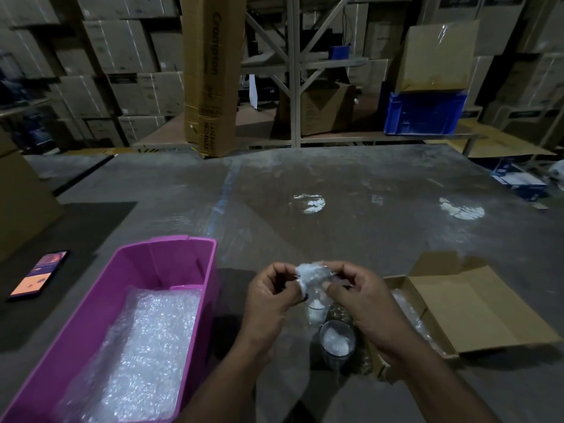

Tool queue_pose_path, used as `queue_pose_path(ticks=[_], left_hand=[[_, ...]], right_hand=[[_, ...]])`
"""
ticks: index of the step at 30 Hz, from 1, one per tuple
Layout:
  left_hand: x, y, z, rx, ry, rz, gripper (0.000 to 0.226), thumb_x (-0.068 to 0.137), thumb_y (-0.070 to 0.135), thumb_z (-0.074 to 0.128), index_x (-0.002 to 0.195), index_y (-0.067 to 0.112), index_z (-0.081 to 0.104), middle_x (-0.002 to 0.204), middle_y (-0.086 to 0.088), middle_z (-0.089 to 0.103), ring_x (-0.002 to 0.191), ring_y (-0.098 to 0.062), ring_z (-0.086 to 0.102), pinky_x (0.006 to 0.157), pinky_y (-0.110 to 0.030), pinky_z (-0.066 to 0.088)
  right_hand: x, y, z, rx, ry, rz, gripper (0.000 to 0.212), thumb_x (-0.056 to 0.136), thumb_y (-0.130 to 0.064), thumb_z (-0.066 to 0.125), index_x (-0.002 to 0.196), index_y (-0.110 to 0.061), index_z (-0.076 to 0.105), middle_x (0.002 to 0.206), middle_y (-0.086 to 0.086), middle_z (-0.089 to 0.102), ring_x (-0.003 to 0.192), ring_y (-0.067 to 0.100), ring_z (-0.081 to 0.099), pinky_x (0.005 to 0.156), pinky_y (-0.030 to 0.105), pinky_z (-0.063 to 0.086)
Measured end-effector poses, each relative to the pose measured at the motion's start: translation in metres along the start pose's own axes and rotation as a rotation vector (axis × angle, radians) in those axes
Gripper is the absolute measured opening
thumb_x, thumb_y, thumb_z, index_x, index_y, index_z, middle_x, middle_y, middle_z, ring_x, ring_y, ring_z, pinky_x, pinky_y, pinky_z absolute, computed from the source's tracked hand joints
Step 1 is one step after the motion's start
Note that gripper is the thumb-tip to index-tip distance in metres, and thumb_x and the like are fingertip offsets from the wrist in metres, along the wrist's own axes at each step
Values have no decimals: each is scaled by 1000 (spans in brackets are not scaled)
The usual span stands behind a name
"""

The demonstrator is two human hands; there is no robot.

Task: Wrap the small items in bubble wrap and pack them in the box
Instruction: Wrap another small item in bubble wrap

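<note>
Both my hands hold a small piece of bubble wrap point(312, 274) above the floor; something small may be inside it, I cannot tell what. My left hand point(270, 296) pinches its left edge, my right hand point(364, 300) grips its right side. Below them stand two small glasses: a clear one point(316, 312) and a darker one point(337, 345) with white stuff inside. A pink plastic bin point(183, 270) at the left holds sheets of bubble wrap point(146, 340). An open cardboard box point(470, 306) lies at the right with clear wrap point(410, 315) inside.
A phone point(39, 274) with a lit screen lies on a dark mat at the far left. A brown carton point(21, 203) stands at the left edge. Racks, stacked cartons and a blue crate point(424, 112) line the back. Bare concrete floor stretches ahead.
</note>
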State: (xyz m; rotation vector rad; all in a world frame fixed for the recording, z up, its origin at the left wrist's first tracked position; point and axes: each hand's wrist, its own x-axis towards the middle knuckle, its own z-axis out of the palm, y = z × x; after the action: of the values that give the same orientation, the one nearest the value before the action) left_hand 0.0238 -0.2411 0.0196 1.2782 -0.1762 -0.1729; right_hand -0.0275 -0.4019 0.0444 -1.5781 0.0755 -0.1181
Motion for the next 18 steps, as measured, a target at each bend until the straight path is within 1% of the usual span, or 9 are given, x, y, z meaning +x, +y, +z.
queue_pose_path(ticks=[3, 4, 5, 7, 9, 11, 13, 16, 18], left_hand=[[0, -3, 2, 157, 80, 124, 31, 87, -12, 65, 108, 11, 64, 92, 7, 71, 86, -10, 66, 76, -23, 56], [0, -2, 3, 221, 69, 173, 35, 88, -10, 66, 112, 14, 66, 100, 6, 73, 93, -10, 69, 80, -23, 56], [0, -1, 4, 277, 39, 217, 34, 88, -8, 68, 113, 15, 68, 105, 3, 74, 98, -11, 70, 83, -24, 56], [-2, 2, 8, 329, -10, 262, 25, 88, -3, 71, 106, 14, 73, 104, -1, 75, 100, -14, 71, 85, -23, 56], [-1, 2, 9, 326, 11, 260, 21, 87, -5, 70, 100, 11, 73, 99, -2, 76, 95, -15, 72, 82, -22, 55], [3, 0, 8, 298, 61, 241, 18, 86, -5, 71, 96, 10, 73, 94, -3, 76, 90, -16, 73, 78, -23, 55], [6, 0, 7, 267, 103, 224, 12, 86, -3, 73, 92, 7, 71, 89, -4, 75, 81, -12, 71, 71, -21, 53], [8, -5, 6, 277, 137, 214, 12, 85, -6, 71, 86, 6, 66, 78, 0, 70, 71, -8, 65, 64, -20, 51], [8, -8, 6, 307, 141, 211, 16, 83, -6, 72, 81, 7, 63, 71, 1, 66, 66, -9, 62, 61, -23, 51]], right_hand=[[-1, 0, 1, -110, -24, -10, 34, 85, -29, 80, 117, -30, 70, 115, -3, 74, 107, 14, 70, 96, 45, 57], [0, 1, 0, -168, -8, -20, 35, 82, -36, 81, 116, -34, 70, 115, -5, 73, 106, 13, 69, 95, 45, 57], [2, 2, 0, -213, 11, -33, 32, 84, -37, 79, 114, -37, 70, 112, -7, 73, 104, 10, 69, 93, 45, 58], [5, 1, 0, -223, 37, -47, 30, 89, -27, 76, 115, -40, 67, 105, -10, 74, 98, 7, 70, 90, 43, 59], [6, 0, 0, -219, 58, -74, 42, 90, -19, 75, 120, -44, 61, 103, -12, 75, 95, 6, 71, 87, 37, 59], [6, 0, 0, -183, 77, -122, 49, 88, -11, 75, 124, -41, 58, 103, -14, 73, 94, 5, 70, 82, 27, 58], [6, 0, 2, -147, 57, -143, 51, 88, -4, 74, 127, -34, 60, 104, -11, 72, 94, 6, 70, 81, 22, 57], [5, 1, 6, -113, 12, -129, 47, 87, -2, 74, 125, -28, 66, 104, -1, 73, 91, 14, 73, 78, 23, 58], [7, 1, 7, -104, 13, -111, 43, 88, -1, 73, 121, -27, 67, 107, 4, 72, 87, 19, 74, 75, 26, 59]])
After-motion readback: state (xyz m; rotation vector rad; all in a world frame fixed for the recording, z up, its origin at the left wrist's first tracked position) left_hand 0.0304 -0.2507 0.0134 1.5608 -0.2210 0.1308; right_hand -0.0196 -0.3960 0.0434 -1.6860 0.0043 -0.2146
